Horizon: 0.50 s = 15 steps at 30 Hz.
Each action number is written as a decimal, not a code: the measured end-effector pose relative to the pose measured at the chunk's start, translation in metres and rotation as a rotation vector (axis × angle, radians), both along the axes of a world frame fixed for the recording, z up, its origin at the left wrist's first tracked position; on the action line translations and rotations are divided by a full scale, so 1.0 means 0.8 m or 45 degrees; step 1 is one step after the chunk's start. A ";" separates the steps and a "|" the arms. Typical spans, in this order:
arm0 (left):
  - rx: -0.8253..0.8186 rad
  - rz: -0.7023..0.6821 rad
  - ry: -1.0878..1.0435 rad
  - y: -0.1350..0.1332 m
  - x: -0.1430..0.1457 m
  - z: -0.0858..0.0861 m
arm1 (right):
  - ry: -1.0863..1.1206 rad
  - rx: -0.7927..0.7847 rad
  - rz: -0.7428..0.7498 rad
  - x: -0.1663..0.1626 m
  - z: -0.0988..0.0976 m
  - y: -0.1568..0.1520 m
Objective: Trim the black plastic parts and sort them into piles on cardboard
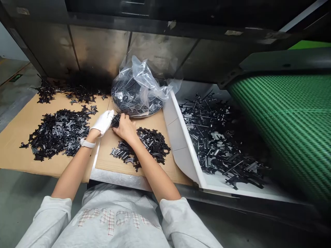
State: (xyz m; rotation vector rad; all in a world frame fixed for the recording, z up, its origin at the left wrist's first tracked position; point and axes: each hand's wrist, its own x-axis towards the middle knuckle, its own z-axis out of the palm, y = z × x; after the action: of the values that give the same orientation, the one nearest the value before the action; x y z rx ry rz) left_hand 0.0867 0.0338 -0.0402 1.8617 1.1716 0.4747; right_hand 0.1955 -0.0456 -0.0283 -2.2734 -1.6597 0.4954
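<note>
My left hand [103,122], in a white glove with a pale watch at the wrist, closes on one side of a small bunch of black plastic parts [116,120]. From the other side my bare right hand [126,127] wraps its fingers around the same bunch. My hands partly hide these parts. Just behind them sits a clear plastic bag [141,90] full of similar black pieces. A pile of flat black parts [153,142] lies beneath and beside my right forearm. To the left of my gloved hand spreads a larger black pile [60,132].
Cardboard sheets [103,155] cover the worktop. More black parts [82,94] lie along the back left. At right, a white tray [184,137] holds tangled black pieces, with a green mesh conveyor belt [289,117] sloping above it. A dark metal panel [100,48] stands behind.
</note>
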 end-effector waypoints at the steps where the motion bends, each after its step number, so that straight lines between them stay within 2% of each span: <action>1: -0.029 0.007 -0.024 0.002 -0.002 -0.001 | 0.011 0.003 0.001 0.001 0.000 0.000; 5: -0.156 0.023 -0.136 0.006 -0.009 -0.005 | 0.126 0.034 0.022 0.009 -0.001 -0.001; 9: -0.227 0.081 -0.261 0.005 -0.016 -0.003 | 0.403 0.070 0.048 0.021 0.000 0.002; 12: -0.230 0.156 -0.354 0.002 -0.021 0.014 | 0.701 0.128 0.069 0.029 0.003 0.002; 15: -0.227 0.196 -0.426 -0.011 -0.027 0.049 | 1.038 0.224 0.086 0.033 0.009 -0.007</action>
State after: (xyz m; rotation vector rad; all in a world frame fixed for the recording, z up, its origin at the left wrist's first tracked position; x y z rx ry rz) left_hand 0.0648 0.0251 -0.0009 1.4791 1.0932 0.7141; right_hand 0.2216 -0.0509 -0.0209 -1.5571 -1.2789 1.0631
